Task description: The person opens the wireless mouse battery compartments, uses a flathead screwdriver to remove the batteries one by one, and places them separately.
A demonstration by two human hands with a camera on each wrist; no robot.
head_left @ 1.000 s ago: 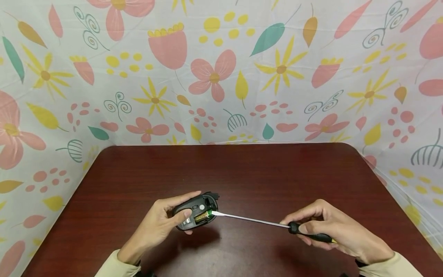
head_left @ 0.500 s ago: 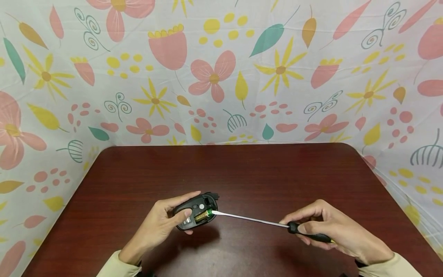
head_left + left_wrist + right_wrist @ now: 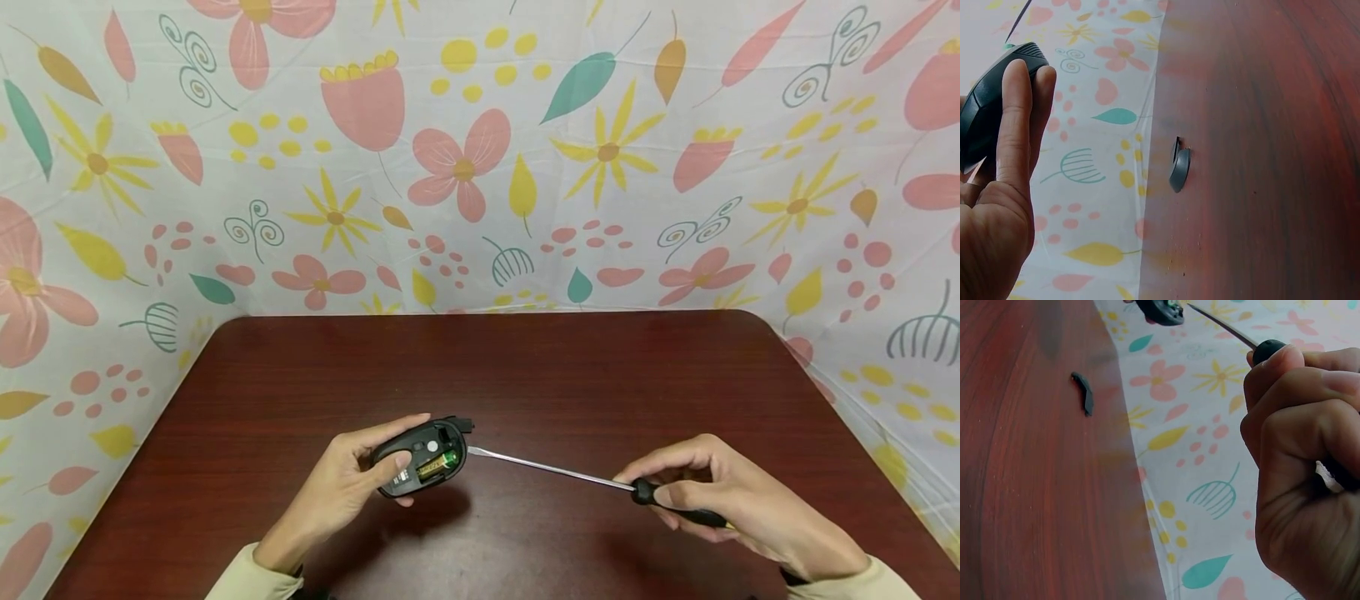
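My left hand (image 3: 348, 475) holds a black computer mouse (image 3: 397, 477) above the table, underside towards me, thumb across its underside. In the mouse's uncovered compartment sits a gold and green battery (image 3: 437, 465). My right hand (image 3: 738, 504) grips the black handle of a flat-bladed screwdriver (image 3: 555, 472). Its tip points left and stands just off the mouse's right edge. A small curved black plastic piece (image 3: 1179, 170) lies on the table; in the head view it shows partly behind the mouse. The right wrist view shows curled fingers (image 3: 1297, 425) around the screwdriver handle.
The dark red-brown table (image 3: 585, 375) has rounded far corners. A white cloth (image 3: 480, 167) printed with flowers and leaves hangs behind it and along both sides. Light sleeves (image 3: 255, 575) cover the forearms.
The screwdriver tip has moved from the battery's green end to just right of the mouse, and the right hand has shifted slightly right. The mouse has moved a little left.
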